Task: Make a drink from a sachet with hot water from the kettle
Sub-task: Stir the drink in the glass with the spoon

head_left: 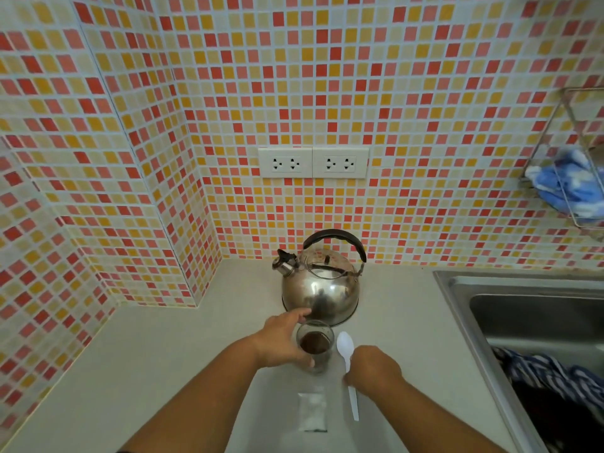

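Observation:
A clear glass with dark brown contents at its bottom stands on the pale counter. My left hand is wrapped around the glass from its left side. Just behind it sits a shiny steel kettle with a black handle and its spout pointing left. A white plastic spoon lies to the right of the glass, bowl away from me. My right hand rests over the spoon's handle, fingers closed on it. A small clear sachet of white powder lies flat in front of the glass.
A steel sink lies to the right, with a dark striped cloth in its basin. A wire rack holding a blue cloth hangs on the tiled wall at right. Two double sockets sit on the wall above the kettle.

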